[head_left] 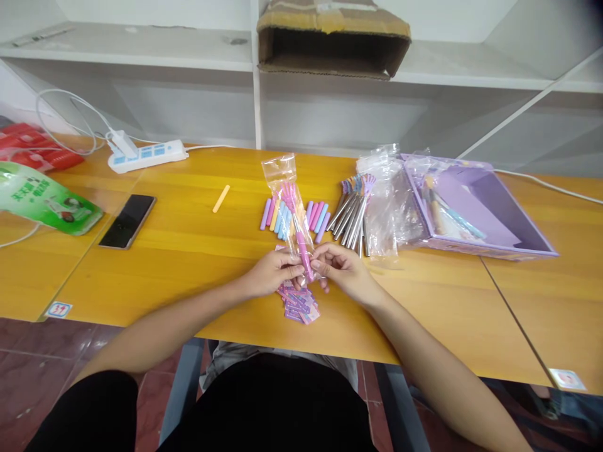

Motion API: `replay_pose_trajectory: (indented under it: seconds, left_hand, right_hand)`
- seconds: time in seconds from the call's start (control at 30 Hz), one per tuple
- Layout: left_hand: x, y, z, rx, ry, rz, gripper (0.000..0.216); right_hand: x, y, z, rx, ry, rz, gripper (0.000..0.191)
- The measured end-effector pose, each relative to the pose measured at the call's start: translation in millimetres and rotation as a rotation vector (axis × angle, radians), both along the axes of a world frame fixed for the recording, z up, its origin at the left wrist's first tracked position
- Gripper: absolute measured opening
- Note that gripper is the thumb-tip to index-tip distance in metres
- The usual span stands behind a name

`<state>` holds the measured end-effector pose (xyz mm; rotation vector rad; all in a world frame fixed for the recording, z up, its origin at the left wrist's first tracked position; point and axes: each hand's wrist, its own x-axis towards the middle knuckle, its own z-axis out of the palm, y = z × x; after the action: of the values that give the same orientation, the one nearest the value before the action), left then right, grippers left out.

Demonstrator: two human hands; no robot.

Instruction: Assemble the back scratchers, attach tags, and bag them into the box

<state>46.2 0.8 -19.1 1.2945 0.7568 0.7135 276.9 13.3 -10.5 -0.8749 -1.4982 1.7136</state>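
My left hand (273,271) and my right hand (340,269) meet over the yellow wooden table (188,251), both pinched on the lower end of a narrow clear plastic bag (286,199). Inside the bag is a small pink-handled back scratcher with a claw head pointing away from me. Under my hands lies a heap of small pink and purple label cards (299,306). Just beyond the bag lies a row of pastel handle sleeves (316,216). To their right sits a bundle of metal scratcher rods (352,210).
A purple box lid (485,216) with clear bags (389,207) lies at right. A black phone (127,220), a loose yellow sleeve (221,198), a white power strip (147,155) and a green packet (44,201) lie at left. A cardboard box (330,37) sits on the shelf behind.
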Motion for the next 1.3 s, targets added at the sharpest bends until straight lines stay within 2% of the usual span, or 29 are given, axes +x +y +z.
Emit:
replay_pose_trajectory:
  seconds: [0.1, 0.2, 0.27, 0.4, 0.5, 0.57, 0.67, 0.73, 0.83, 0.93, 1.03, 1.17, 1.3]
  left_hand:
    - [-2, 1, 2.1, 0.005, 0.017, -0.013, 0.042]
    - [-7, 6, 7.1, 0.041, -0.029, 0.064, 0.042]
    - [-11, 11, 10.5, 0.056, -0.105, 0.180, 0.044]
    - [-19, 24, 13.1, 0.025, -0.217, 0.513, 0.044]
    - [-20, 27, 13.2, 0.003, -0.223, 0.613, 0.040]
    - [-17, 23, 14.0, 0.004, -0.200, 0.607, 0.035]
    - [-8, 7, 16.7, 0.057, -0.108, 0.570, 0.031]
    - [-1, -7, 18.7, 0.096, -0.021, 0.478, 0.030]
    - [7, -27, 19.5, 0.117, 0.084, 0.270, 0.027]
    - [12, -39, 15.4, 0.110, 0.127, 0.115, 0.027]
    - [13, -41, 7.4, 0.100, 0.135, 0.031, 0.028]
    - [11, -36, -0.5, 0.174, 0.188, 0.005, 0.032]
    - [11, -32, 2.7, 0.192, 0.210, 0.005, 0.034]
  right_hand:
    - [2, 3, -0.8, -0.007, 0.007, 0.025, 0.041]
    - [3, 3, -2.3, -0.028, 0.037, 0.089, 0.039]
    - [0, -3, -3.2, -0.071, 0.055, 0.159, 0.037]
    - [-13, -24, -2.9, -0.185, 0.022, 0.362, 0.037]
    - [-16, -31, 0.4, -0.183, -0.017, 0.507, 0.041]
    - [-12, -27, 3.0, -0.041, -0.077, 0.523, 0.042]
    - [-3, -14, 4.1, 0.380, -0.325, 0.314, 0.038]
    - [1, -7, 1.8, 0.634, -0.516, 0.171, 0.026]
    - [2, -4, -5.1, 0.798, -0.673, 0.161, 0.016]
    - [2, -3, -11.9, 0.846, -0.673, 0.190, 0.012]
    - [3, -3, -14.3, 0.809, -0.616, 0.180, 0.018]
    - [4, -3, -9.7, 0.641, -0.631, 0.129, 0.021]
    - [7, -1, -3.8, 0.517, -0.546, 0.090, 0.014]
